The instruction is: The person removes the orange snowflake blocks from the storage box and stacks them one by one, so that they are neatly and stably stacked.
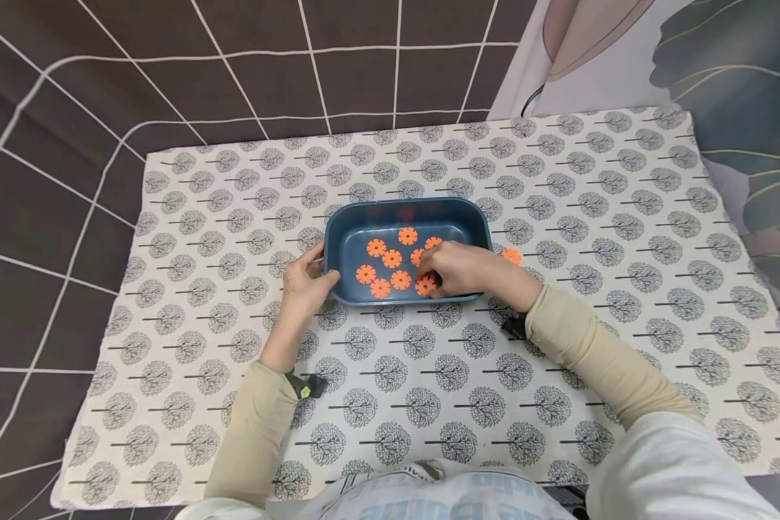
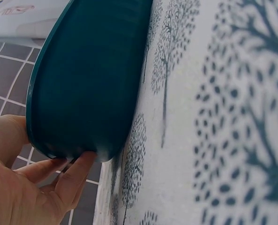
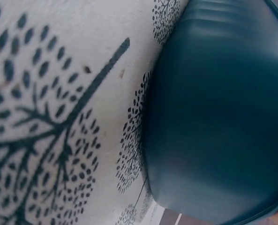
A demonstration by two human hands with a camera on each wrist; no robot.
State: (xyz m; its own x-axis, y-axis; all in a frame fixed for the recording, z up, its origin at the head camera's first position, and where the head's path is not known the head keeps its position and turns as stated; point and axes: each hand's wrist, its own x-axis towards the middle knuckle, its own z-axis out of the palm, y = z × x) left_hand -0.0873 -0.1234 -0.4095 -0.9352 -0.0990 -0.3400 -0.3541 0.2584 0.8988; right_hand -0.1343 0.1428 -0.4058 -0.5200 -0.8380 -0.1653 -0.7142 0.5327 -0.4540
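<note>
A dark blue-green rectangular basin (image 1: 390, 301) stands on the patterned cloth. Several flat orange notched discs (image 1: 392, 258) lie spread over its floor. My left hand (image 1: 304, 284) holds the basin's left end, thumb up at the rim and fingers against the outer wall; the left wrist view shows fingertips (image 2: 88, 157) touching that wall. My right hand (image 1: 458, 269) reaches over the right side into the basin, fingers bent down at an orange disc (image 1: 425, 286) near the front wall. Whether they pinch it I cannot tell. In the right wrist view the basin's outer wall (image 3: 218, 117) hides most of this hand.
One more orange disc (image 1: 510, 256) lies outside the basin, just right of it, partly behind my right wrist. The tree-print cloth (image 1: 201, 339) covers the table. Dark checked fabric (image 1: 266, 87) borders the back and left, and a curtain (image 1: 747, 108) hangs at the right.
</note>
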